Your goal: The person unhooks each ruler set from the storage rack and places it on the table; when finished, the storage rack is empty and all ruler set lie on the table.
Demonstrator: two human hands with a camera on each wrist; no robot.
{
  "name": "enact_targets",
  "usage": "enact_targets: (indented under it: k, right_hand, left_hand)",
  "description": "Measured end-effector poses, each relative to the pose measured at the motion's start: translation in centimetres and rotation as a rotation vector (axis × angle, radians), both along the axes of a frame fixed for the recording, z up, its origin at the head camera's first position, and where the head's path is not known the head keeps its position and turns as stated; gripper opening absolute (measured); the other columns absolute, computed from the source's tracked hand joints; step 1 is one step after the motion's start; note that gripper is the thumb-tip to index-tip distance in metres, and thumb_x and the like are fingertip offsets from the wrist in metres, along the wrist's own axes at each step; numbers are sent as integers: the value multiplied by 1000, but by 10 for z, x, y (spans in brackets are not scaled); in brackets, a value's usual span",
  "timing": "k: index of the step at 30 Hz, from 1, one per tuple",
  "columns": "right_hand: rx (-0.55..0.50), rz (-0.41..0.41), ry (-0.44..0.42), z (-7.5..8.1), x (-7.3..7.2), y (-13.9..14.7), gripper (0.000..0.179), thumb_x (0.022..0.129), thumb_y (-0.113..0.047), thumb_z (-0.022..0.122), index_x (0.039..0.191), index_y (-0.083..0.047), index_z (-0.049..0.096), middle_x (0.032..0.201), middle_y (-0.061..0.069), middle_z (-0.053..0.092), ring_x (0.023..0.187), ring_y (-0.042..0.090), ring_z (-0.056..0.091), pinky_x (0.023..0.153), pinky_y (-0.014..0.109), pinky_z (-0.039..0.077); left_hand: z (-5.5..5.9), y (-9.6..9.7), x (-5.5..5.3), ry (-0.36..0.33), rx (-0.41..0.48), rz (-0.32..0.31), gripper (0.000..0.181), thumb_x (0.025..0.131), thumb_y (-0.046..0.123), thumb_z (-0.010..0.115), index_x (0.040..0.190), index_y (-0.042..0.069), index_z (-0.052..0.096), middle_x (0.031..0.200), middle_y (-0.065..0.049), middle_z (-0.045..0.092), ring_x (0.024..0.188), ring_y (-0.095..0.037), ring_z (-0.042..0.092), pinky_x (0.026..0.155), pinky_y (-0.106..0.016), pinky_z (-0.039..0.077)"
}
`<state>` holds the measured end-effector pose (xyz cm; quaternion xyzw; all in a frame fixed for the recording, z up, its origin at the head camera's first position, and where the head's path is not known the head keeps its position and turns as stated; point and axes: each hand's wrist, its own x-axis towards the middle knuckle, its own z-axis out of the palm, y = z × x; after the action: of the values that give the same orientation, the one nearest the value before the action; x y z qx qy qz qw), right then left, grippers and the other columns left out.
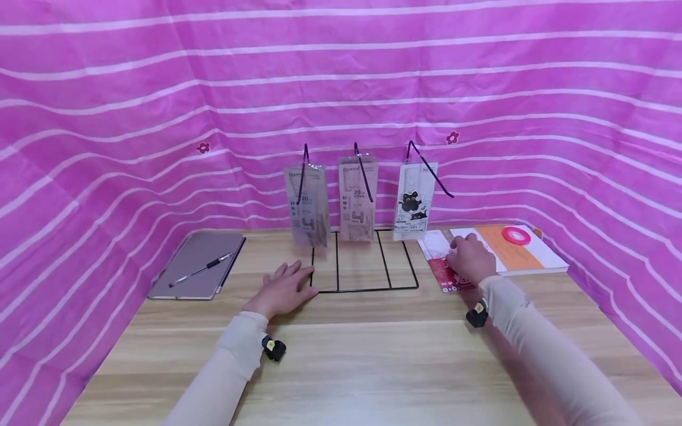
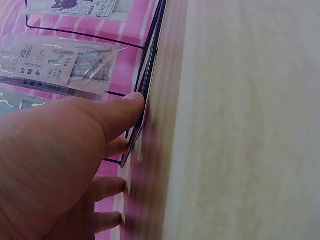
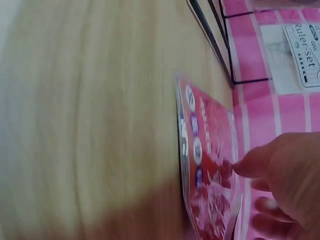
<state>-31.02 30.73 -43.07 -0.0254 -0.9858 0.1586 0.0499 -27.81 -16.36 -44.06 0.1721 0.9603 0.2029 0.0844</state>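
Left hand [image 1: 282,290] lies flat, fingers straight, steadying the rack [image 1: 364,266] at its 9 o'clock; right hand [image 1: 469,257] pinches the red pack [image 1: 444,278]. Lift it cleanly, rack held still.

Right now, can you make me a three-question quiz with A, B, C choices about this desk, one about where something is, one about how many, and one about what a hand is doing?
1. Where does the black pen lie?
A. on the grey notebook
B. under the wire rack
C. on the orange book

2. How many ruler packs hang on the rack?
A. two
B. three
C. five

3. What is the left hand doing?
A. gripping the pen
B. making a fist
C. resting flat, fingers at the rack's base

Answers:
1 A: the pen rests across the notebook's cover.
2 B: three packs hang side by side.
3 C: its straight fingers lie on the table against the wire.
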Motion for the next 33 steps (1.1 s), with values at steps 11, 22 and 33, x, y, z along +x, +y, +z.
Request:
enact_targets:
  k: [11,22,33]
  right_hand:
    - [-648,209,162,20,17,-23,43,106,-29,63,142,-6,56,149,17,49,132,37,55,104,50,51]
    - [-873,263,274,52,-27,-64,39,102,-8,68,136,6,55,145,14,56,120,23,63,97,27,55]
    - [-844,253,457,62,18,-58,36,103,-17,69,137,-6,65,88,-13,72,77,1,66,69,16,57]
  left_hand:
    - [-1,-1,3,4,8,12,68,105,53,57,163,21,41,174,-18,25,160,-52,14,118,-85,5]
    - [-3,-1,2,5,2,12,68,105,56,56,163,24,42,175,-15,25,161,-50,15,119,-84,6]
    - [-1,1,2,0,3,14,68,105,55,56,163,25,41,175,-15,23,161,-50,13,120,-83,5]
